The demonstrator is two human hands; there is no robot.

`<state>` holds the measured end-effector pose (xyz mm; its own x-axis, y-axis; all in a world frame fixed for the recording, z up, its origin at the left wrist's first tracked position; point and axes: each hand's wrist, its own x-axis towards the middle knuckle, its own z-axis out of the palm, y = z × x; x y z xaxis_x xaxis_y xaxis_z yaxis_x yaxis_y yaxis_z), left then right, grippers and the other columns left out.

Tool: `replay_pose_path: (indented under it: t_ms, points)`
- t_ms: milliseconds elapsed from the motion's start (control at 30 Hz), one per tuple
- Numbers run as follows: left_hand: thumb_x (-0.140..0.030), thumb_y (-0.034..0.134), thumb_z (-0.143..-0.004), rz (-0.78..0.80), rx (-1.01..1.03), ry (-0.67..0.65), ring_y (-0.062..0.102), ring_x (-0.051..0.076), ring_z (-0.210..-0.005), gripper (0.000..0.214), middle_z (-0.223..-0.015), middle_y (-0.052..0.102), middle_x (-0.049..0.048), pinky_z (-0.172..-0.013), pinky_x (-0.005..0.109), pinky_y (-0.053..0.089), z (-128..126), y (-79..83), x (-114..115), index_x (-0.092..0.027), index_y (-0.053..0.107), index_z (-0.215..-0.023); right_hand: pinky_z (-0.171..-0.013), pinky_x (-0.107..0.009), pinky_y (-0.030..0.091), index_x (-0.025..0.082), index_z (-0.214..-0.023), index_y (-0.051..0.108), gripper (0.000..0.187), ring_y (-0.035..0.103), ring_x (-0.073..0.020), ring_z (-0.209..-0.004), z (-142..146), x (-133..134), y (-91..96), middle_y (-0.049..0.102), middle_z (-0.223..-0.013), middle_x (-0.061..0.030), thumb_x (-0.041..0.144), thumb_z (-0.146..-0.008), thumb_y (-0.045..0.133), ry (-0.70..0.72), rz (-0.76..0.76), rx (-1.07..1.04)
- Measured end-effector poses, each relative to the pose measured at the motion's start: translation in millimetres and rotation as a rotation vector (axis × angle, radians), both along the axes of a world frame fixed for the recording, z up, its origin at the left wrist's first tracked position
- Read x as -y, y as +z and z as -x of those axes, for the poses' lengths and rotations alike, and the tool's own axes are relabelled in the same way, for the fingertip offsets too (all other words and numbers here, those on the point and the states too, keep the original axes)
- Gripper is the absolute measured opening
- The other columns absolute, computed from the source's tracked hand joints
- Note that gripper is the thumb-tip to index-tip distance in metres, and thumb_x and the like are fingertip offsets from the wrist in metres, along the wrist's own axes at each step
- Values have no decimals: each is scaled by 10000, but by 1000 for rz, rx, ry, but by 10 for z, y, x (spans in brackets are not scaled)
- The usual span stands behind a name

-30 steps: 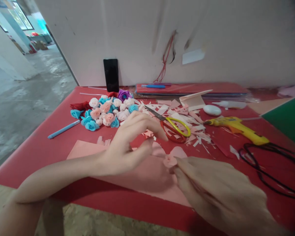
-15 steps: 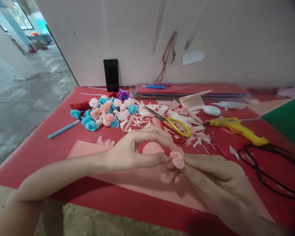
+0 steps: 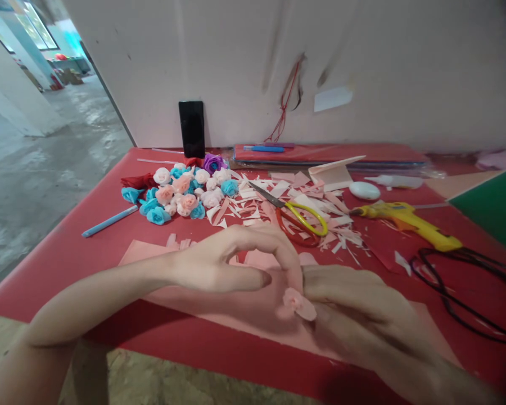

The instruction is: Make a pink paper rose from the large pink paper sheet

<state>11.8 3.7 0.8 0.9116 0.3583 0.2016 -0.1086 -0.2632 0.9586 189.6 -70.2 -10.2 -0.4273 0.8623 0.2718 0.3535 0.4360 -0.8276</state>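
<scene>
A small pink paper rose with one loose petal at its lower right is pinched between the thumb and fingers of my right hand. Just to the left, my left hand curves over with its thumb apart from the index finger. That index fingertip reaches down close to the rose; whether it touches is hidden. Beneath both hands lies a pink paper sheet, with cut pink petal pieces partly covered by my left hand.
Beyond my hands, scissors rest on paper scraps. Several finished paper roses cluster at left near a blue pen and a leaning phone. A yellow glue gun with a black cord lies right.
The rose has moved slightly down and left, turning so its loose petal points right. My left thumb has come away from it, leaving a gap.
</scene>
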Motion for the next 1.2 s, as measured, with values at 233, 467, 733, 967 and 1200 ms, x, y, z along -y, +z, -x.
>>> replay_pose_path:
  t_ms: [233, 467, 733, 967, 1200]
  points:
    - [-132, 552, -791, -95, -108, -7, 462, 94, -735, 93, -729, 517, 10, -764, 208, 399, 11, 57, 31, -123, 579, -703, -739, -187, 418, 237, -766, 566, 160, 571, -81, -758, -121, -99, -50, 627, -813, 51, 238, -884, 459, 268, 9, 116]
    - [-206, 605, -774, -162, -194, 16, 459, 78, -725, 94, -717, 487, -10, -723, 188, 391, 24, 47, 57, -118, 620, -746, -659, -204, 436, 196, -724, 650, 350, 590, -110, -699, -112, -114, 43, 630, -691, 1, 399, -887, 415, 235, 68, 174]
    - [-187, 613, -767, -155, -257, -56, 448, 75, -722, 67, -695, 471, -27, -729, 177, 379, -28, 6, 23, -129, 608, -733, -690, -179, 428, 220, -747, 687, 210, 577, -95, -732, -122, -182, -21, 632, -725, 26, 298, -851, 521, 349, 276, 57]
    - [-173, 600, -774, -93, -242, -72, 441, 83, -727, 93, -690, 465, -23, -728, 182, 372, -40, -16, 1, -131, 574, -696, -698, -216, 435, 200, -727, 696, 228, 578, -120, -733, -116, -181, -26, 637, -727, 2, 312, -838, 532, 322, 300, 34]
    - [-160, 573, -798, -90, -218, -86, 433, 75, -733, 88, -720, 459, -15, -735, 164, 366, -18, 4, 19, -114, 567, -722, -682, -166, 425, 181, -738, 695, 219, 577, -92, -732, -127, -169, -45, 633, -719, 8, 311, -833, 545, 308, 290, -47]
